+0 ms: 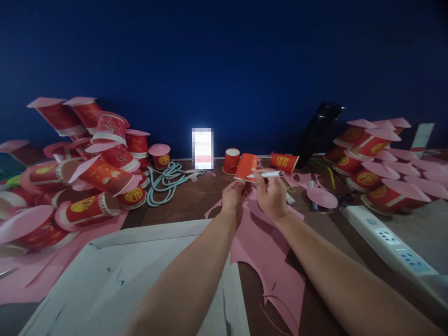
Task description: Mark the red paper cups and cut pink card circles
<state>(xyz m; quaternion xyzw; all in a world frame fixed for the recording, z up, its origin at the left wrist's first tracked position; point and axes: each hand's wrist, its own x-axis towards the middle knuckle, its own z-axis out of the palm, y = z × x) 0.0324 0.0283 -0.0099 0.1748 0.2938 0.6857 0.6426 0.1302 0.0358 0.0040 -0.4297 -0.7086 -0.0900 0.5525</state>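
Observation:
My left hand [232, 197] is closed on a red paper cup [246, 166], holding it tilted above the table. My right hand [271, 194] grips a white pen-like stick [269, 174], whose tip rests against the cup's rim. Below both hands lies a cut sheet of pink paper [268, 252] on the brown table. Two more red cups stand or lie just behind: one upside down [231, 161] and one on its side [284, 162].
Heaps of red cups capped with pink paper discs fill the left [87, 182] and right [374, 163]. A light blue cable [167, 179], a lit phone [202, 148], a white power strip [392, 240], a white board [115, 280] and a loose pink disc [322, 197] lie around.

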